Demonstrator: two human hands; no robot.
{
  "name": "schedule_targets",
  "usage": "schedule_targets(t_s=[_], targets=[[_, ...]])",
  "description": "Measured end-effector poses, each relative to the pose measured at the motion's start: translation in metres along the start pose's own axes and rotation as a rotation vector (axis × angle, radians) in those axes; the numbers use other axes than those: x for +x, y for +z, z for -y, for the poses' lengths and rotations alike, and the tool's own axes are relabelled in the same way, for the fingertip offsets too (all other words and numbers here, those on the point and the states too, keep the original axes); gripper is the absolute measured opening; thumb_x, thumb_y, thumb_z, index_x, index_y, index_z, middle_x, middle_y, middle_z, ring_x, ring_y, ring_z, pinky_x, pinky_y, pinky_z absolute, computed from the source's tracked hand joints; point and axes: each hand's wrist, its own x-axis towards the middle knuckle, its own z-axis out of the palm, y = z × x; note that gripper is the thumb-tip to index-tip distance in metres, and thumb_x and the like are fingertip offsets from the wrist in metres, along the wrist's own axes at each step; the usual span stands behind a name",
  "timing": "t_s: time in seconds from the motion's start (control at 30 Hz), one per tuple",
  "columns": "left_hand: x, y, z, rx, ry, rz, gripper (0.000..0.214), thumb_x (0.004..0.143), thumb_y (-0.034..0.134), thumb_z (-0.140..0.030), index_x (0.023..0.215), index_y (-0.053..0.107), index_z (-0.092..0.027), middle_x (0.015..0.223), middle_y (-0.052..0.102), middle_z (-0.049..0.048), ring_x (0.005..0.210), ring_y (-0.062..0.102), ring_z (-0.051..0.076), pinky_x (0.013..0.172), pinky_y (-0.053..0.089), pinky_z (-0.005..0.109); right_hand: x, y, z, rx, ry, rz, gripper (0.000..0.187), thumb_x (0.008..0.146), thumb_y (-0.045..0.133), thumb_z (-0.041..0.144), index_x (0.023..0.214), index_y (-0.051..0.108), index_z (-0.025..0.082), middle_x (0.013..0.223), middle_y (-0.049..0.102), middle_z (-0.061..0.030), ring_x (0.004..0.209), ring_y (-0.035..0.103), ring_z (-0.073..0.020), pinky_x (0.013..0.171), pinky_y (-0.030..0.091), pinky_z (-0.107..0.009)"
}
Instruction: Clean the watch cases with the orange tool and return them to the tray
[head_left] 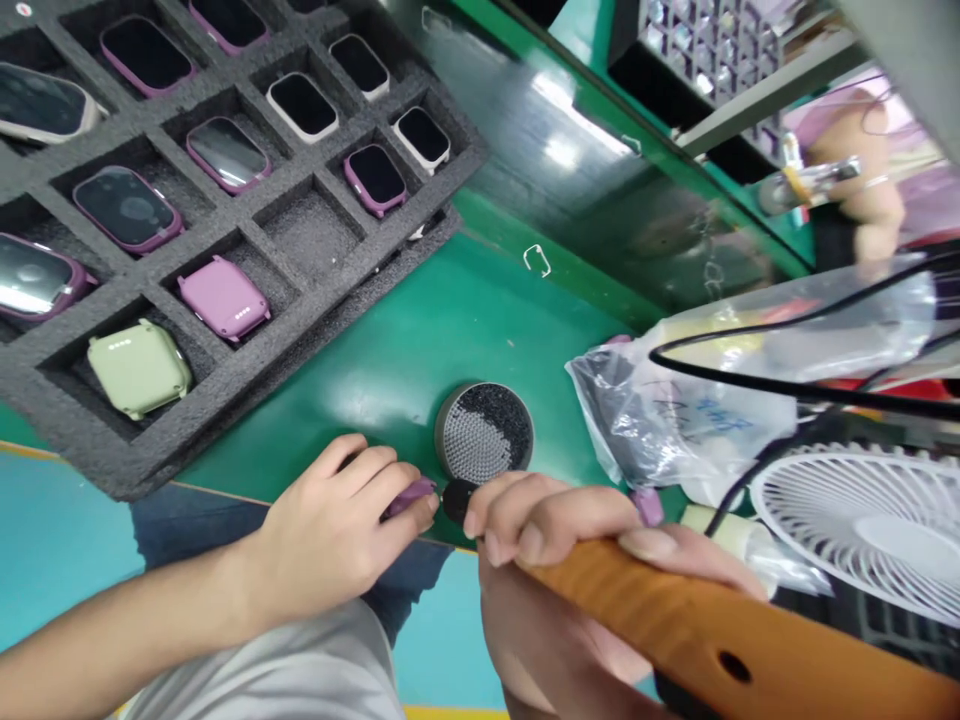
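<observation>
My left hand (337, 525) is closed round a small purple watch case (409, 496) at the near edge of the green bench (420, 330). My right hand (555, 530) grips an orange-bodied electric screwdriver (712, 640), whose black tip (456, 500) meets the purple case. Right behind the two hands stands a round tin (484, 432) holding small dark screws.
A dark foam tray (315, 235) with several watch bodies, purple, white and green, fills the upper left. A clear plastic bag (697, 400), black cables and a small white fan (862, 520) lie to the right. Another person's hand (862, 190) shows at the upper right.
</observation>
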Motion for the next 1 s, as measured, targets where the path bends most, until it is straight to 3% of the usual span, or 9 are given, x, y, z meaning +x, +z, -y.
schedule_targets(t_s=[0.07,0.2,0.27,0.4,0.47,0.6,0.8,1.0], targets=[[-0.001,-0.002,0.000,0.016,-0.003,0.013,0.019,0.108,0.065,-0.025,0.123,0.076,-0.022,0.121,0.076,0.0054,0.111,0.064,0.026,0.102,0.046,0.047,0.006,-0.004,0.006,0.011,0.000,-0.061,0.044,0.104,0.057,0.065,0.125,0.067,0.028,0.092,0.066,0.0009,0.074,0.066,-0.0191,0.063,0.060,-0.045],[-0.004,-0.004,0.000,0.011,0.053,0.097,0.035,0.106,0.059,-0.019,0.140,0.070,-0.018,0.152,0.068,0.0068,0.132,0.059,0.031,0.109,0.042,0.051,0.018,-0.011,0.007,0.046,0.003,-0.207,0.039,0.098,0.070,0.059,0.129,0.069,0.034,0.096,0.067,0.0024,0.072,0.066,-0.0185,0.063,0.061,-0.044],[-0.004,-0.003,0.000,0.004,0.058,0.095,0.036,0.106,0.057,-0.017,0.139,0.070,-0.016,0.151,0.069,0.0062,0.131,0.059,0.031,0.110,0.042,0.052,0.022,-0.012,0.000,0.050,-0.029,-0.231,0.037,0.099,0.068,0.057,0.129,0.067,0.036,0.094,0.066,0.0035,0.067,0.064,-0.0166,0.059,0.059,-0.040],[-0.002,-0.002,-0.001,0.029,-0.001,0.047,0.026,0.110,0.062,-0.028,0.130,0.073,-0.016,0.138,0.074,0.0089,0.123,0.063,0.030,0.106,0.044,0.049,0.026,-0.012,-0.012,0.050,-0.056,-0.243,0.039,0.096,0.068,0.063,0.123,0.068,0.035,0.090,0.064,0.0042,0.063,0.062,-0.0160,0.055,0.057,-0.038],[-0.001,-0.003,-0.002,0.022,-0.001,0.070,0.029,0.110,0.062,-0.032,0.132,0.072,-0.016,0.147,0.070,0.0105,0.131,0.061,0.031,0.109,0.043,0.051,0.025,-0.013,-0.013,0.053,-0.043,-0.233,0.040,0.095,0.069,0.064,0.122,0.068,0.035,0.090,0.065,0.0041,0.063,0.062,-0.0168,0.055,0.057,-0.038],[-0.005,-0.006,-0.001,-0.026,0.027,0.136,0.036,0.107,0.056,-0.021,0.141,0.069,-0.014,0.162,0.062,0.0090,0.145,0.054,0.032,0.115,0.040,0.054,0.021,-0.013,-0.012,0.076,-0.014,-0.205,0.039,0.096,0.070,0.060,0.123,0.067,0.034,0.092,0.066,0.0038,0.066,0.064,-0.0176,0.058,0.057,-0.040],[-0.007,-0.003,0.000,-0.021,0.027,0.117,0.035,0.102,0.063,-0.020,0.135,0.073,-0.017,0.153,0.068,0.0091,0.136,0.060,0.032,0.111,0.045,0.053,0.021,-0.012,-0.009,0.068,0.029,-0.219,0.037,0.095,0.072,0.061,0.121,0.069,0.035,0.093,0.067,0.0037,0.068,0.064,-0.0184,0.061,0.057,-0.042],[-0.003,-0.003,0.000,-0.011,0.017,0.091,0.023,0.109,0.066,-0.029,0.130,0.074,-0.024,0.147,0.072,0.0042,0.130,0.063,0.029,0.108,0.044,0.050,0.013,-0.015,0.008,0.033,0.015,-0.199,0.044,0.096,0.069,0.066,0.128,0.068,0.036,0.093,0.060,0.0048,0.070,0.062,-0.0167,0.063,0.055,-0.042]])
